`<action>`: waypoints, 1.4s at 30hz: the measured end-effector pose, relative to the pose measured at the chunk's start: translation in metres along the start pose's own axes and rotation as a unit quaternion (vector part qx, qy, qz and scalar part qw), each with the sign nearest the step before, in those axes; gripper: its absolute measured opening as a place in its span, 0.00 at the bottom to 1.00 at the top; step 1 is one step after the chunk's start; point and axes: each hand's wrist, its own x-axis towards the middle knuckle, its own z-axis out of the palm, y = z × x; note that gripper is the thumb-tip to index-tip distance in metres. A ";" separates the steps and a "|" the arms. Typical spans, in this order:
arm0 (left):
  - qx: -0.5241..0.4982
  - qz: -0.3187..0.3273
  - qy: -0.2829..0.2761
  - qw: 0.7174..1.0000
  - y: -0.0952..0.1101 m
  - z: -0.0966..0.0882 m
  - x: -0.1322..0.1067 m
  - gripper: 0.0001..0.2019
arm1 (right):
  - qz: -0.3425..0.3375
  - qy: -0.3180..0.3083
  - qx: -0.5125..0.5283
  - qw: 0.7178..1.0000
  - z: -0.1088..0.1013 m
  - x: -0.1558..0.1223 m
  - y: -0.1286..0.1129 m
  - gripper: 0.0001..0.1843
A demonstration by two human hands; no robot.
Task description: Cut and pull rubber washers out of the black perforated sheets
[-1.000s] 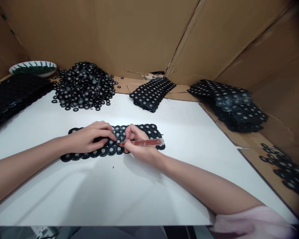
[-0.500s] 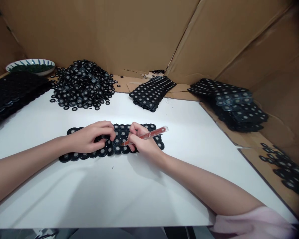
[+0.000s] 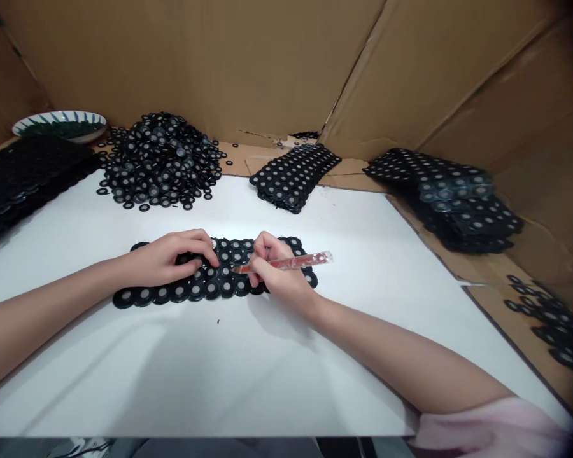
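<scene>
Right hand (image 3: 277,272) clamped around a slim red tool (image 3: 308,260), held pen-fashion; the grip covers part of its shaft, and the far end looks wrapped in something clear. Tip at the sheet of black discs (image 3: 226,289); contact can't be made out. Left hand (image 3: 169,259) lies on the same sheet, thumb and forefinger apart, other fingers partly hidden. Sheet lies flat mid-tabletop (image 3: 248,381), its middle rows covered by both hands. Beyond: heap of loose rings (image 3: 165,165), inner ones buried; a stack of sheets (image 3: 296,175) to its right. Far left, dark stack (image 3: 28,168) cut off by the frame, overlapping a striped dish (image 3: 60,116) whose green contents are unclear. Right edge: loose discs (image 3: 544,315), blurred, fading into shadow.
</scene>
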 end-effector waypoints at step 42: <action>0.009 -0.129 -0.037 0.991 0.025 -0.007 0.007 0.14 | -0.004 0.021 -0.034 0.999 -0.005 0.003 -0.001 0.11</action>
